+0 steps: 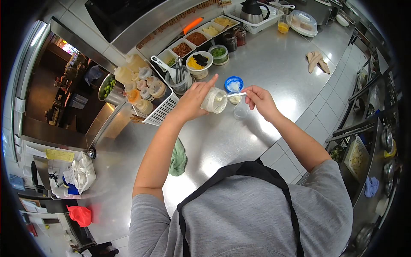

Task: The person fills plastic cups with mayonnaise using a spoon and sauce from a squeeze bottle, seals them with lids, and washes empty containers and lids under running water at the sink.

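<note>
A clear jar (214,101) with pale cream contents is tilted on its side in my left hand (193,99), its mouth facing right. Between the fingers of my right hand (259,101) is the handle of a white spoon (235,94), whose tip reaches the mouth of the jar. Just behind the spoon lies a blue lid (233,83) with its whitish inside facing up. A small clear cup (241,110) stands on the steel counter below my right fingers. Another small cup with pale contents (235,99) is partly hidden behind the spoon.
Left of my left hand stands a white basket (162,107) of squeeze bottles. Ingredient tubs (199,62) line the back. A green cloth (177,158) lies near my body, a beige cloth (317,62) at the right. A covered plate (303,22) is at the back right.
</note>
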